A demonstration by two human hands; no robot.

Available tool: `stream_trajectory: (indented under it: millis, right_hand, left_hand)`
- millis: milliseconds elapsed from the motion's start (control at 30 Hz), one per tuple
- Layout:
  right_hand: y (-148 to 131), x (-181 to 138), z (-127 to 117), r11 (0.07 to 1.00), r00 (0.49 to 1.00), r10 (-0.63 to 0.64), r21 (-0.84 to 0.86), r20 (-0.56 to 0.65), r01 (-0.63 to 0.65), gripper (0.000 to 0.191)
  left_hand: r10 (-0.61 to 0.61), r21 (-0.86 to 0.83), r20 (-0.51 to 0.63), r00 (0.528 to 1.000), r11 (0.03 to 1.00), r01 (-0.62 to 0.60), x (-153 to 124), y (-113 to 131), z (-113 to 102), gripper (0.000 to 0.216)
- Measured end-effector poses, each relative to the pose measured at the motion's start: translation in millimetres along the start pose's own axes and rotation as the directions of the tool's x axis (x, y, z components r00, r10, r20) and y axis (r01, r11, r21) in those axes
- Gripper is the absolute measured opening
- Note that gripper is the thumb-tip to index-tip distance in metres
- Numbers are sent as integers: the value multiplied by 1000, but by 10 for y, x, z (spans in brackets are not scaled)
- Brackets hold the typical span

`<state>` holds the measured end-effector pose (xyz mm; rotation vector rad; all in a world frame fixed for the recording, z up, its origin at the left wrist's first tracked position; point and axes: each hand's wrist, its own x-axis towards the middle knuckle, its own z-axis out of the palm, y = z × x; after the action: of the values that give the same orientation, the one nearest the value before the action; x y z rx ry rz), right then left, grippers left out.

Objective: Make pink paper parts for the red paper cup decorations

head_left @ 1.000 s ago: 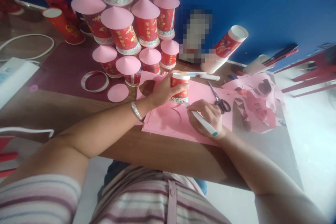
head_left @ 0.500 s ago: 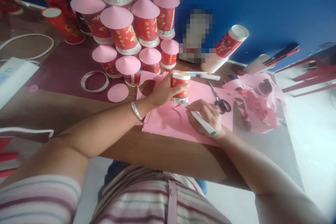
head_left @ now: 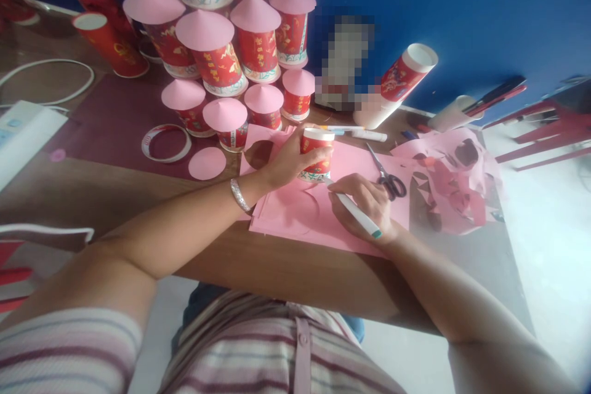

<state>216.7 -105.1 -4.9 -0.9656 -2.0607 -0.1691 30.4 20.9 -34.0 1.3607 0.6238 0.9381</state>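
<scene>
My left hand [head_left: 293, 160] is wrapped round a small red paper cup [head_left: 317, 160] with a white rim and a green-patterned white band at its lower edge. The cup stands upright over a stack of pink paper sheets [head_left: 286, 215]. In my right hand [head_left: 364, 200] is a white marker with a green end [head_left: 359, 215], its tip at the lower edge of the cup. A curved outline shows on the pink sheet below the cup. Scissors with dark handles [head_left: 391, 183] lie just beyond my right hand.
Several red cups with pink cone tops [head_left: 217, 74] stand at the back left. A tape roll [head_left: 166, 143] and a pink paper disc [head_left: 207, 164] lie left of my hands. Cut pink scraps [head_left: 452, 184] are heaped at right, before a pen holder [head_left: 455, 116].
My right hand and the marker have shifted very slightly at the base of the cup. The left hand and the cup stay in place.
</scene>
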Motion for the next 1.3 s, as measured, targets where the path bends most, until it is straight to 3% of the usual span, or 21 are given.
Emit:
stream_trajectory:
  millis: [900,1300]
  right_hand:
    - [47,-13,26,998,1000,-10,60,3,9,26]
    - [40,-20,10,1000,1000,2,5,-4,-2,24]
  left_hand:
    - [-7,21,-18,1000,1000,7,-6,44,32,47]
    - [-13,11,12,1000,1000,13,-13,26,29,49]
